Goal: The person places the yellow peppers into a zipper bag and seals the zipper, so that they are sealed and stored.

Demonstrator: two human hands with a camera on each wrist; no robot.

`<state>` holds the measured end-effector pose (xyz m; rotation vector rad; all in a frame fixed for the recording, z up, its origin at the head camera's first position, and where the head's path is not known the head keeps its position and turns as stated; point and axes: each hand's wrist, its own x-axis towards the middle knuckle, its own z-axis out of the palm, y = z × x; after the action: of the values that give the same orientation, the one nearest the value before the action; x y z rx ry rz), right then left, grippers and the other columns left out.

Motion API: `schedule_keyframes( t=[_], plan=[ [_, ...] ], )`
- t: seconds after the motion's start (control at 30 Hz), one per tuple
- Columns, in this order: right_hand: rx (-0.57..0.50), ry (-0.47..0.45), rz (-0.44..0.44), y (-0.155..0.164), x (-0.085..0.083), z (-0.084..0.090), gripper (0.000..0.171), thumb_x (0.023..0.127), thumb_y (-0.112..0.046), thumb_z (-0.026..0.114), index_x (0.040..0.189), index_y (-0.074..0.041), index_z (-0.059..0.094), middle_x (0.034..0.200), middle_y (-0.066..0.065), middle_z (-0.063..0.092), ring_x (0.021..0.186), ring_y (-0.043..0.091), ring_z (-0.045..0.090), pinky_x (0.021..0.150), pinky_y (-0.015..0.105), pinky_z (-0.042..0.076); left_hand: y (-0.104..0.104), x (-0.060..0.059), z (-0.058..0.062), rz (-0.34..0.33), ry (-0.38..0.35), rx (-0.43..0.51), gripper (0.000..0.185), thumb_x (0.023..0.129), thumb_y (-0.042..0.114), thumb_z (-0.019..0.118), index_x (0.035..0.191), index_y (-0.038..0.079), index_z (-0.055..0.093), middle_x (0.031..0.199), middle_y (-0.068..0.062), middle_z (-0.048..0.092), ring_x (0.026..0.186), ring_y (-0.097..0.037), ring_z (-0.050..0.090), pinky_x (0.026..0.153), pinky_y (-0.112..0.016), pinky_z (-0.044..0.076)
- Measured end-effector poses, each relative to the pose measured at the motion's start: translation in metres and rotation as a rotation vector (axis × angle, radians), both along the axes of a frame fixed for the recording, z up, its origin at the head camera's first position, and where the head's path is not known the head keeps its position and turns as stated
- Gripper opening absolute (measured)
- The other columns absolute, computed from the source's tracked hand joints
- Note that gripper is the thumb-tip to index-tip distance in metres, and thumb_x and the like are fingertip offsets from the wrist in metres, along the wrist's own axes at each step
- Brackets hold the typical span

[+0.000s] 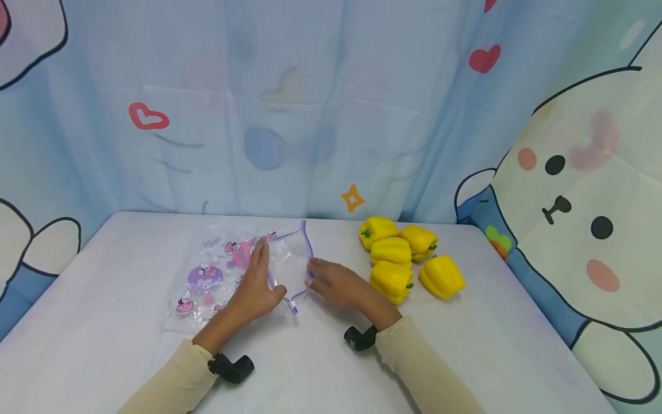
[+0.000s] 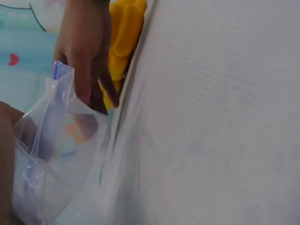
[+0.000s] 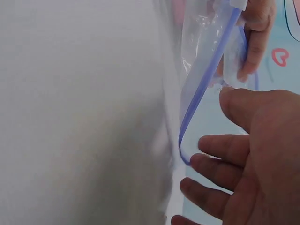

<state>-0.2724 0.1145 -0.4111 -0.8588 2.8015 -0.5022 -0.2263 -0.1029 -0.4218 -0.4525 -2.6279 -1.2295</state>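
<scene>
Head camera looks forward and down across the white table (image 1: 465, 356) toward the curtain backdrop. Both wrist cameras sit very close and low, sharing the clear zip bag's (image 2: 56, 154) open purple-edged mouth with it.

Bag (image 1: 227, 270) lies on table (image 1: 103, 322) left of peppers (image 1: 403, 259) (clustered tog.), w/ both hands between.
</scene>
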Motion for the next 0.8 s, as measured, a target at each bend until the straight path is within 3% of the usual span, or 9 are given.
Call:
schedule_keyframes(
  t=[0.27, 0.5, 0.8],
  plan=[
    [-0.190, 0.052, -0.043, 0.015, -0.002, 0.024, 0.049, 0.100, -0.032, 0.053, 0.142, -0.008, 0.050, 0.143, 0.006, 0.051, 0.134, 0.022, 0.043, 0.109, 0.041, 0.035, -0.005, -0.002, 0.007, -0.016, -0.056, -0.016, 0.097, 0.080, 0.015, 0.064, 0.153, -0.004, 0.002, 0.162, -0.015, -0.003, 0.145, -0.036, 0.008, 0.112, -0.055, 0.021],
    [-0.187, 0.046, -0.060, 0.027, -0.001, 0.032, 0.047, 0.100, -0.033, 0.052, 0.141, -0.010, 0.053, 0.140, 0.004, 0.054, 0.132, 0.021, 0.046, 0.107, 0.042, 0.038, -0.015, -0.004, 0.015, -0.084, -0.075, -0.057, 0.088, 0.082, 0.014, 0.059, 0.153, -0.005, 0.010, 0.160, -0.020, 0.007, 0.145, -0.037, 0.010, 0.114, -0.054, 0.017],
    [-0.204, 0.085, -0.045, 0.051, 0.010, 0.037, 0.048, 0.098, -0.036, 0.055, 0.139, -0.011, 0.055, 0.138, 0.004, 0.056, 0.130, 0.021, 0.047, 0.106, 0.044, 0.039, -0.029, 0.000, 0.034, -0.111, -0.018, -0.048, 0.080, 0.082, 0.010, 0.057, 0.153, -0.001, 0.021, 0.159, -0.020, 0.017, 0.145, -0.037, 0.014, 0.113, -0.054, 0.018]
  ],
)
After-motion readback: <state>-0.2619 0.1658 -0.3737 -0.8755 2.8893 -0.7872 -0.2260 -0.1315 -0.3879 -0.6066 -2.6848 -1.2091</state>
